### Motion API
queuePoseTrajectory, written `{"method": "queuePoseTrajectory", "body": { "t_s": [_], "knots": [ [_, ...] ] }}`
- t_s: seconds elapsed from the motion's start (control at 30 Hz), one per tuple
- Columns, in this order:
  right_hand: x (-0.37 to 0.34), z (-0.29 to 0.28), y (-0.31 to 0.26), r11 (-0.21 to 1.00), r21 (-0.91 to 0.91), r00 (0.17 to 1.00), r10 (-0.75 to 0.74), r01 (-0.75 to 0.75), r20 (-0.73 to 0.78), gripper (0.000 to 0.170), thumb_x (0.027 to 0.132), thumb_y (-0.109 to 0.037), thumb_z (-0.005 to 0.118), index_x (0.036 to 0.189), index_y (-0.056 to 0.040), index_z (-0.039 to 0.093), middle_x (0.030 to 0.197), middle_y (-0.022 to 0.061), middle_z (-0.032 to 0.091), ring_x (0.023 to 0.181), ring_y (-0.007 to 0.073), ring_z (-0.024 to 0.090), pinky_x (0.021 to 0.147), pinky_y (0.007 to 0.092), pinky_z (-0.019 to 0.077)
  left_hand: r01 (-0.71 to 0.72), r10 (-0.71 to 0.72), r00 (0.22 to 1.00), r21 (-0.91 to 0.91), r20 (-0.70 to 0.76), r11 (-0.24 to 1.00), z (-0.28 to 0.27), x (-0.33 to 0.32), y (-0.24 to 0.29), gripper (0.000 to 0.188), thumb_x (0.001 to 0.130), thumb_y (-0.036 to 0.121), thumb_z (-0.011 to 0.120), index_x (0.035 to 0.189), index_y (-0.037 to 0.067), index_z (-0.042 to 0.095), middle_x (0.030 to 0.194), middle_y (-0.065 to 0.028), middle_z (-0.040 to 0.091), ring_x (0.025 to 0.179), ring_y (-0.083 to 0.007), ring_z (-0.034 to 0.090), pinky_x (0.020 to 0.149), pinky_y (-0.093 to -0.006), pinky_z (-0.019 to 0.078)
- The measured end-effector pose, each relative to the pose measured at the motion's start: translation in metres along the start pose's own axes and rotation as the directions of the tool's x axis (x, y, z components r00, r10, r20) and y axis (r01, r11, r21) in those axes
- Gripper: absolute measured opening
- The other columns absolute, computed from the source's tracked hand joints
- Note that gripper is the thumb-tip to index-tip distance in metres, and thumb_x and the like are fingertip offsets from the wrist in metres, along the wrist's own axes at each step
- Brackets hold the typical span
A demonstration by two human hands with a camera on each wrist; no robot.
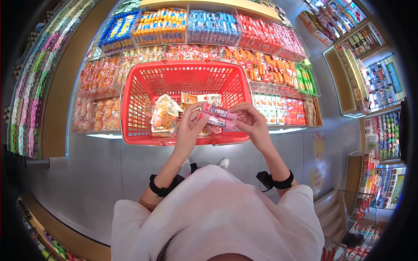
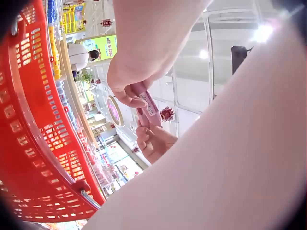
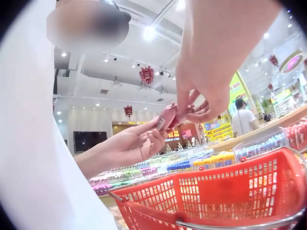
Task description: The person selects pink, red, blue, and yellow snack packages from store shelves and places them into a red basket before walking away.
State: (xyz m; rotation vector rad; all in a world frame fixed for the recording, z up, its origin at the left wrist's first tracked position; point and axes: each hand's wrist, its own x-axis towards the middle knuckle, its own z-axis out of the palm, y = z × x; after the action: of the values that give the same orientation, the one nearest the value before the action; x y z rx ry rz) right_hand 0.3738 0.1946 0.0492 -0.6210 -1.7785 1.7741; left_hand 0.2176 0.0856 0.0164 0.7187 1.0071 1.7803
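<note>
Showing two pink, round-ended packets (image 1: pixel 217 112) — dark-printed, pale label (image 2: pixel 149 105).

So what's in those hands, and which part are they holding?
Two pink wrapped sticks, held by the ends: left hand on one side, right hand on the other.

Lit wall sign (image 3: pixel 173 133), far side: we read 食品; smaller line beneath, too small for us. Green hanging sign (image 2: pixel 104 48): Chinese characters, not surely legible. Pink packs (image 1: pixel 219 112): dark-and-white printed labels, wording too small to make out. Floor decals (image 1: pixel 318 145): lettering blurred, unread by us.
</note>
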Motion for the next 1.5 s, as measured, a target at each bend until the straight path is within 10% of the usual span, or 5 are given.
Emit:
{"method": "queuePoseTrajectory", "body": {
  "t_s": [0.67,0.9,1.27,1.5],
  "knots": [
    [-0.143,-0.33,-0.008,0.863,0.45,0.786,0.11,0.228,-0.609,0.022,0.08,-0.009,0.059,0.099,0.0,0.053,0.092,0.0074,0.057,0.086,0.0126,0.055,0.08,0.0256,0.0414,0.277,-0.277,0.9,0.048,0.337,0.96,0.287,0.058,-0.172,0.031,0.087,0.01,0.052,0.115,0.002,0.042,0.086,-0.0086,0.054,0.071,-0.0135,0.057,0.064,-0.0263,0.0469],
    [-0.119,-0.384,0.003,0.954,0.234,0.897,0.263,-0.187,-0.356,0.017,0.079,-0.008,0.061,0.093,0.0009,0.057,0.083,0.0065,0.062,0.076,0.01,0.058,0.072,0.0229,0.044,0.428,-0.424,0.795,0.093,0.435,0.899,0.339,0.1,-0.218,0.024,0.088,0.015,0.051,0.109,0.003,0.047,0.087,-0.0047,0.054,0.074,-0.0089,0.052,0.065,-0.0232,0.043],
    [-0.028,-0.456,0.009,0.954,0.008,0.829,0.264,-0.299,-0.494,0.018,0.082,-0.011,0.06,0.094,0.0027,0.057,0.081,0.0052,0.062,0.076,0.0084,0.057,0.071,0.0214,0.0437,0.558,-0.501,0.791,-0.079,0.351,0.826,0.373,0.208,-0.262,0.026,0.09,0.022,0.046,0.108,0.003,0.051,0.098,-0.0021,0.055,0.086,-0.0078,0.054,0.069,-0.026,0.0471],
    [0.038,-0.478,0.017,0.944,0.013,0.876,0.312,-0.331,-0.368,0.017,0.082,-0.012,0.059,0.092,0.0019,0.057,0.078,0.0035,0.062,0.072,0.0078,0.057,0.067,0.022,0.0441,0.375,-0.362,0.899,-0.006,0.246,0.927,0.36,0.264,-0.252,0.022,0.09,0.02,0.048,0.106,0.004,0.048,0.098,-0.0054,0.055,0.088,-0.01,0.054,0.073,-0.0269,0.0465]
  ]
}}
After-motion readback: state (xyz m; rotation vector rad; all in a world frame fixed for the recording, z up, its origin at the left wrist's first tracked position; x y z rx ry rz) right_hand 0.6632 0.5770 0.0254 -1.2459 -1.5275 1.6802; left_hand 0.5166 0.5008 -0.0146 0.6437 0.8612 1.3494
